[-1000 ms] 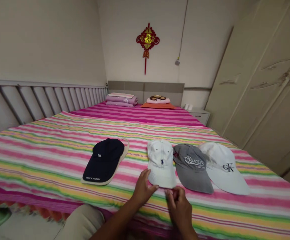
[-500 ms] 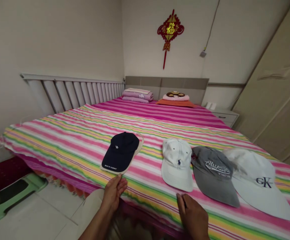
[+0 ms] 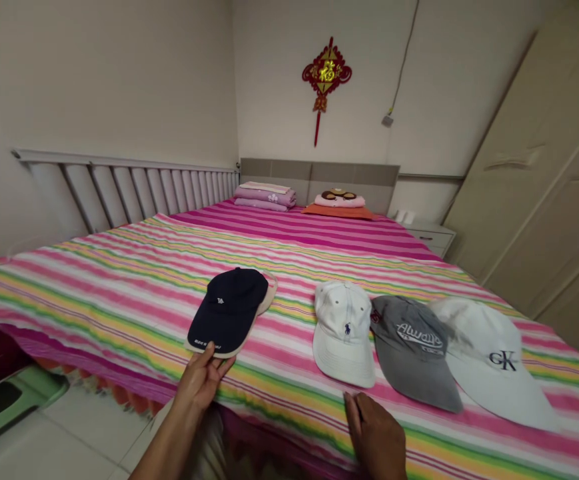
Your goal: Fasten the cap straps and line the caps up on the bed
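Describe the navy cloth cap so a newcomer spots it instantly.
Find the bed's multicoloured striped cover. Near its front edge, left of the small white cloth cap, grey cloth cap and large white cloth cap, lies the navy cloth cap with a cream-edged brim, the left hand at that brim. It alone is dark blue, and a gap separates it from the other three.

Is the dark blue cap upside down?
No, the dark blue cap is right way up: its rounded top and front logo show.

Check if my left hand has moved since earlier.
Yes: the left hand went left across the bedspread, from the leftmost white cap to the navy cap.
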Demonstrator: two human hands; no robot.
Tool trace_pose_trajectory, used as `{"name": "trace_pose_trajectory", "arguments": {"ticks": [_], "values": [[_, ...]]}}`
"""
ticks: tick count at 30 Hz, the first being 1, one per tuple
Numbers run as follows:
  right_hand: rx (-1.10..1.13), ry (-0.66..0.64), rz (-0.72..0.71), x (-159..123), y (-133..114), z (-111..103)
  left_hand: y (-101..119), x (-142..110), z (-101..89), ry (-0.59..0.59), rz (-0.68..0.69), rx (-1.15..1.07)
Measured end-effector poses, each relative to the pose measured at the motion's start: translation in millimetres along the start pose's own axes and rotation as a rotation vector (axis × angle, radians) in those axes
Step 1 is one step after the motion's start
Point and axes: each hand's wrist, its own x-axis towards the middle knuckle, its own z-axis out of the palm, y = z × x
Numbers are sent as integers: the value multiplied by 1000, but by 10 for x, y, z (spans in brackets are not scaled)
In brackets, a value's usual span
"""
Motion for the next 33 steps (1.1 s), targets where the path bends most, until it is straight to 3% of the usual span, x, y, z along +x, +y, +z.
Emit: {"name": "trace_pose_trajectory", "arguments": {"ticks": [8,11,17,20,33], "values": [[3,-5,70,-15,-12,61,133,139,-66,88,121,-42],[3,-9,81,-20,-17,69,163,173,-94,95,130,20],[-2,-1,95,-13,-24,65,199,162,-255,224,47,320],[-1,3,94,-7,-27,68,230,116,-302,282,84,289],[-1,0,89,7,-43,43,355,-175,-10,264,31,165]]}}
